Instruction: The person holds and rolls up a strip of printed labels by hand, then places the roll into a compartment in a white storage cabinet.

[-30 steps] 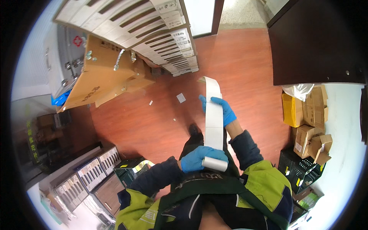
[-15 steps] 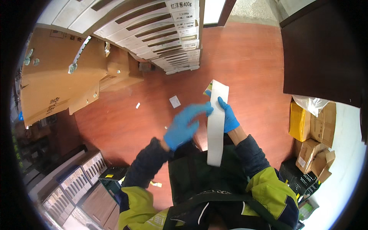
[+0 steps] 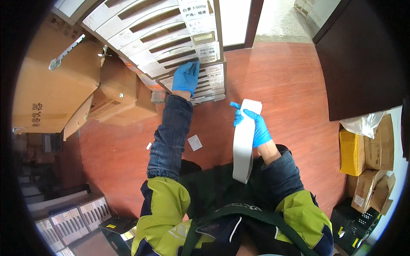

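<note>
My right hand [image 3: 257, 128], in a blue glove, grips a long white strip of paper labels [image 3: 243, 147]. The strip hangs toward my lap, with its lower end folded back in a loop. Its upper end rises above my fingers. Up and to the left, my gloved left hand [image 3: 186, 79] is at a white slotted drawer [image 3: 171, 68] low in the upper section of a drawer cabinet. Its fingers are bent together against the drawer front near the slot, and the fingertips are partly hidden. Paper labels [image 3: 207, 52] are stuck along the right ends of the drawers.
Cardboard boxes [image 3: 55, 85] stand at left beside the cabinet. A paper slip [image 3: 194, 143] lies on the red-brown floor [image 3: 282, 77]. A dark panel [image 3: 363, 59], a yellow box [image 3: 351, 153], cartons [image 3: 368, 190] and a black crate [image 3: 356, 226] line the right.
My left hand has left the strip and reached up and forward to the drawer cabinet. My right hand keeps the strip, whose lower end now curls into a loop. The view has shifted toward the cabinet.
</note>
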`<action>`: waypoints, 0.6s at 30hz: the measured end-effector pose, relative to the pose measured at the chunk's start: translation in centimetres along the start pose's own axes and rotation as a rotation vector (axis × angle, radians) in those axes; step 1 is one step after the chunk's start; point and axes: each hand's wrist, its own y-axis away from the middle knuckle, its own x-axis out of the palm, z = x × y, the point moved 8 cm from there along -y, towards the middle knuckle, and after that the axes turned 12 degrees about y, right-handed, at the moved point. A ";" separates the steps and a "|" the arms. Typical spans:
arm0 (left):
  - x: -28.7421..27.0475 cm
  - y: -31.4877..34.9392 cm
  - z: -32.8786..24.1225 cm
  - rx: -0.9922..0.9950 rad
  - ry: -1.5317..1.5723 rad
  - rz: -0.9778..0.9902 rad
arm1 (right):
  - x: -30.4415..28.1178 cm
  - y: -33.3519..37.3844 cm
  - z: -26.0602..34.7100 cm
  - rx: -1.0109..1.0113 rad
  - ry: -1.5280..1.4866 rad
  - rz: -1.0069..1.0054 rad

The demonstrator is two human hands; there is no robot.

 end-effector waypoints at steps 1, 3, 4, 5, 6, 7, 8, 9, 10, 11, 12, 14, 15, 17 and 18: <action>0.2 0.3 0.2 0.009 0.042 0.061 | 0.5 0.0 0.3 -0.005 -0.002 0.049; 0.5 1.1 0.5 0.011 0.037 0.116 | 0.5 -0.2 0.4 -0.051 0.049 0.025; 0.4 1.9 0.6 0.018 0.036 0.118 | 0.5 -0.3 0.4 -0.076 0.070 0.027; 0.2 2.6 0.7 0.026 0.036 0.117 | 0.4 -0.4 0.6 -0.099 0.090 0.028; 0.5 3.2 0.5 0.010 0.018 0.150 | 0.4 -0.6 0.7 -0.101 0.102 0.030; 0.2 3.9 0.5 0.015 0.007 0.142 | 0.3 -0.7 0.7 -0.112 0.103 0.017; -0.1 4.6 0.6 0.020 -0.003 0.133 | 0.2 -0.7 0.8 -0.122 0.104 0.004; -0.3 5.7 0.6 0.030 -0.013 0.125 | 0.1 -1.0 0.8 -0.129 0.106 -0.006; -0.2 7.5 1.1 0.006 -0.008 0.096 | -0.4 -1.2 1.0 -0.141 0.096 -0.002; -0.4 8.4 1.5 0.007 -0.052 0.132 | -0.9 -1.5 1.4 -0.153 0.087 0.002; -0.7 9.8 1.3 0.016 -0.066 0.131 | -0.9 -1.9 1.3 -0.158 0.079 0.014; -1.5 12.6 1.3 0.018 -0.111 0.118 | -0.9 -2.4 1.2 -0.154 0.066 0.008; -1.3 14.3 1.3 0.022 -0.142 0.108 | -0.7 -2.7 1.2 -0.151 0.063 0.007; -1.8 16.0 1.2 -0.002 -0.303 0.096 | -0.5 -2.8 1.0 -0.149 0.105 -0.012; -1.9 16.5 0.9 -0.021 -0.434 0.100 | 0.1 -2.8 1.1 -0.144 0.127 -0.020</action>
